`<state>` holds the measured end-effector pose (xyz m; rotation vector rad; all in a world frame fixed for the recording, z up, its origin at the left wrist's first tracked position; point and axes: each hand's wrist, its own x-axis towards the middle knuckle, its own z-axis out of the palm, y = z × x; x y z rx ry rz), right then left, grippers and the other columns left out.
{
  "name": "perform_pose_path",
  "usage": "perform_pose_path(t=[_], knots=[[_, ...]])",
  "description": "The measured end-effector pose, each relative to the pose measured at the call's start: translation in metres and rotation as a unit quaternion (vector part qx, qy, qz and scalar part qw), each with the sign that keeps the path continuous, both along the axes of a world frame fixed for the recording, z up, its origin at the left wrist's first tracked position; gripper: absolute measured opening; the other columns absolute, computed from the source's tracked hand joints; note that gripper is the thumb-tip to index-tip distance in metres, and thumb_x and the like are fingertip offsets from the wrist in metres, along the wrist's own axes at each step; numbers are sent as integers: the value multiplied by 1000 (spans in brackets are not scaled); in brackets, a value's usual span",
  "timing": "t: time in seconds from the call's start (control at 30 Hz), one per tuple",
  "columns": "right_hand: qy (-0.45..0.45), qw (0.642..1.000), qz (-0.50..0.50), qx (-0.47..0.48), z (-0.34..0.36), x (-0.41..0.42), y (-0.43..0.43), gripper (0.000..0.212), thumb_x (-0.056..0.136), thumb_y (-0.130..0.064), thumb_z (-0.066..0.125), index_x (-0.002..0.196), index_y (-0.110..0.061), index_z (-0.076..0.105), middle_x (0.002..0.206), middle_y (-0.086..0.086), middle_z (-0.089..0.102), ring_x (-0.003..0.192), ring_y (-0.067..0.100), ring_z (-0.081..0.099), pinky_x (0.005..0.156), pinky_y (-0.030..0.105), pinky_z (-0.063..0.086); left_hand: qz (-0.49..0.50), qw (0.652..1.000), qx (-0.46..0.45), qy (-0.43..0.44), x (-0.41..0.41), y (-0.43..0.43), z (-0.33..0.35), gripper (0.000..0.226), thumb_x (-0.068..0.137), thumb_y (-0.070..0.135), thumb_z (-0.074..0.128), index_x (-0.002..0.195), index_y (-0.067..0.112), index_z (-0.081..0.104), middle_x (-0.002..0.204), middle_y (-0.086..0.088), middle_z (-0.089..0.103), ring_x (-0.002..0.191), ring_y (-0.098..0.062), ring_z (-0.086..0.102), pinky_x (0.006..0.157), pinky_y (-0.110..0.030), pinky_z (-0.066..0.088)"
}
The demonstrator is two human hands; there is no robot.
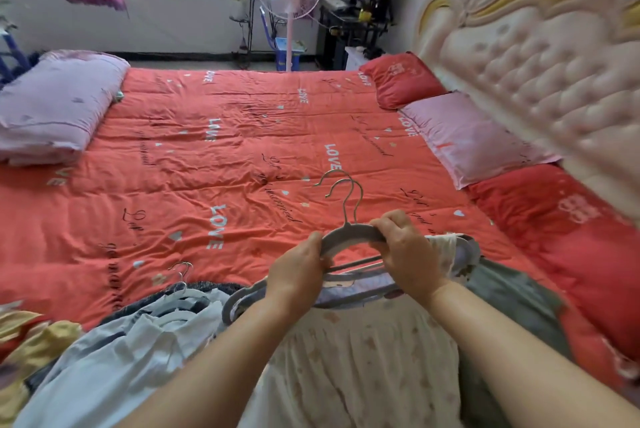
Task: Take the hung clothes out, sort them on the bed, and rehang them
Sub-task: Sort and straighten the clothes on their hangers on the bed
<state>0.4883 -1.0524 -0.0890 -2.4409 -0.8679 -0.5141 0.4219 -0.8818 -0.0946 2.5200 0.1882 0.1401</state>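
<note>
At the near edge of the bed (pixel 207 168), the left hand (pixel 301 270) and right hand (pixel 403 249) each have their grip clenched round the grey hangers (pixel 346 232), two of them, I think, held just above a cream flowered garment (pixel 363 358) beside a pale blue heap of clothes (pixel 138 334).

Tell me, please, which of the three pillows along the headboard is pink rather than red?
The middle pink fabric pillow; the far red pillow and the near red pillow flank it.
</note>
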Motion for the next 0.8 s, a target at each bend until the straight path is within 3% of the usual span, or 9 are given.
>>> perform_pose_path(t=[0.13,0.23,0.33,0.43,0.5,0.6,0.8], knots=[[-42,999,-16,16,34,-52,-20,22,74,-9,66,96,-4,66,88,8,59,72,26,62,66,30,51,-2,999,1,-38,-47,-18,33,19,94,23,47,111,16,48,105,-8,64,95,-31,56,63,-32,24],[-64,998,-12,22,60,-91,-35,30,71,-2,74,100,-4,67,91,8,59,77,26,63,72,24,48,10,997,16,-77,-88,-32,56,26,94,26,49,119,18,49,108,-7,64,99,-31,57,65,-33,28],[-102,994,-9,26,83,-135,-49,43,64,-4,81,104,-7,67,92,8,62,76,28,65,66,32,55,35,992,13,-117,-135,-47,79,34,94,31,51,126,21,49,111,-7,65,103,-31,58,71,-35,36],[-170,985,-8,24,102,-187,-70,46,72,-25,72,115,-22,57,90,7,67,69,28,67,52,36,57,64,986,0,-152,-196,-67,99,39,93,33,53,131,27,48,111,-7,67,102,-31,60,70,-33,37],[-215,976,-26,-5,113,-223,-85,43,78,-40,58,119,-29,48,84,4,68,58,24,65,42,29,52,65,983,-2,-171,-238,-80,110,46,92,32,55,136,34,44,113,-5,67,103,-30,60,72,-33,40],[-262,965,-22,-23,132,-274,-95,44,82,-46,47,125,-32,45,76,-1,64,47,18,58,37,21,39,68,978,-4,-195,-298,-90,130,54,91,31,57,139,44,35,115,-2,66,102,-28,61,75,-33,42],[-328,944,16,-24,199,-355,-66,46,83,-45,45,122,-28,60,68,-4,62,36,12,48,46,7,6,95,957,47,-269,-383,-61,180,72,92,29,56,133,35,-2,99,-11,70,83,-30,65,64,-31,39]])
